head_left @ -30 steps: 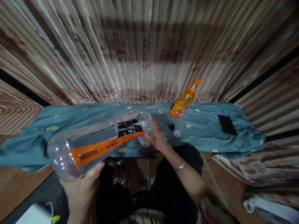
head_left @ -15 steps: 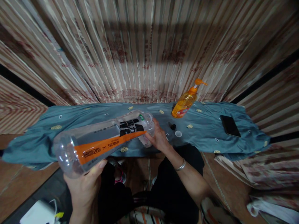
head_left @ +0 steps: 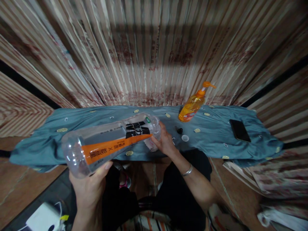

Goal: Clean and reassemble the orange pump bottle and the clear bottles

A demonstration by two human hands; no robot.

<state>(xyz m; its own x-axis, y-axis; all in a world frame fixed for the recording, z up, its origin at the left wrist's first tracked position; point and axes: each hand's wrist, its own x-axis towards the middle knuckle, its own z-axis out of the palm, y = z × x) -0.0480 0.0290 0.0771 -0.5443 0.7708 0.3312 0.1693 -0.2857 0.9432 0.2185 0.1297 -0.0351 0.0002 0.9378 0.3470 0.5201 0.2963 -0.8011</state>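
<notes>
A large clear plastic bottle (head_left: 114, 138) with an orange and black label lies tilted across both hands, its mouth lower right of centre and its base toward me. My left hand (head_left: 92, 179) is wrapped under the base end. At the neck, my right hand (head_left: 166, 141) has its thumb and fingers closed around the bottle. Below that neck is a small clear plastic item (head_left: 151, 146), partly hidden by bottle and hand; I cannot make out its kind. Close to the right hand lie a white round cap (head_left: 185, 138) and a small black piece (head_left: 179, 130).
An orange pump bottle (head_left: 192, 107) stands at the back of the narrow cloth-covered table (head_left: 211, 141). Toward the right end lies a black phone (head_left: 240, 130). A striped curtain (head_left: 149, 57) hangs behind. At lower left is a white box-like thing (head_left: 44, 218) with a cable.
The whole view has shifted slightly, so things sit a little further right. The large bottle's base end appears slightly higher; both hands keep their hold.
</notes>
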